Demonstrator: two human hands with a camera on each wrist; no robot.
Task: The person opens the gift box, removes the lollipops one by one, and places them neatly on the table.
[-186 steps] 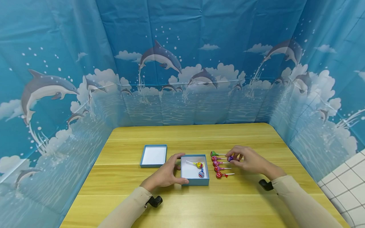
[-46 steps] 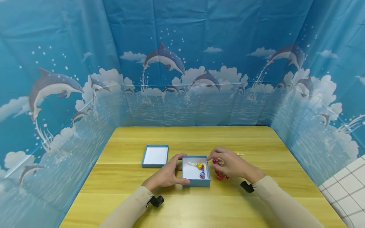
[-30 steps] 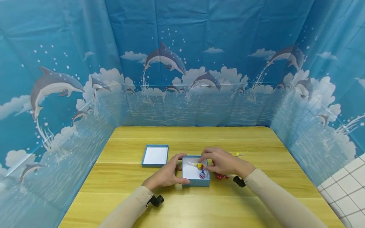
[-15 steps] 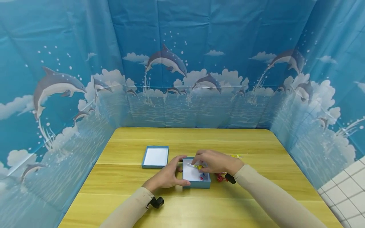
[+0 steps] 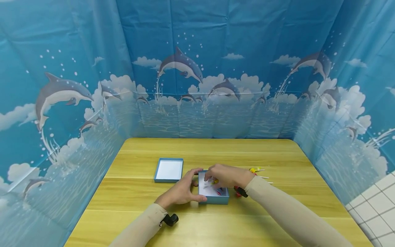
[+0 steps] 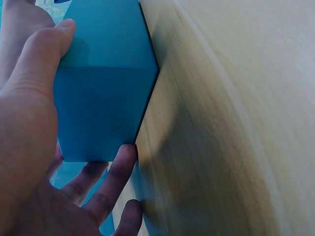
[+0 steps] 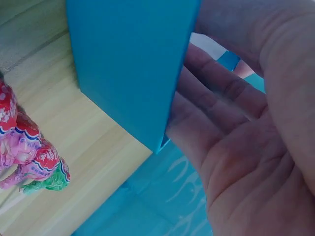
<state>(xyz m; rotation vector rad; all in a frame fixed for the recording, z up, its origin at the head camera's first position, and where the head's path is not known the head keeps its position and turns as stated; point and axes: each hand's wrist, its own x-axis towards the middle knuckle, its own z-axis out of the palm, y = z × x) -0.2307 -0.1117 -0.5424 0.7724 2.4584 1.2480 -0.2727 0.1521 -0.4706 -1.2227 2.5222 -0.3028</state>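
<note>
My left hand (image 5: 182,192) grips the open blue box (image 5: 216,200) from its left side. In the left wrist view its thumb lies along one wall of the box (image 6: 103,108) and the fingers reach round the corner. My right hand (image 5: 229,175) reaches over the box's right wall, its bent fingers down inside at a yellow lollipop (image 5: 215,181). The stick shows as a white blur below the fingertips; I cannot tell whether the fingers pinch this lollipop. A blue-and-red lollipop (image 5: 220,192) lies beside it, partly under the hand.
A blue lid (image 5: 168,169) with a white inside lies left of the box. To the right, largely behind my right wrist, several lollipops are lined up, among them a yellow one (image 5: 253,170) and a red one (image 5: 237,192). A dolphin-print curtain (image 5: 197,113) surrounds the table.
My right hand has gone from the lollipops on the table leftward into the box. The yellow lollipop's stick has shifted under its fingers. My left hand has kept its hold on the box.
</note>
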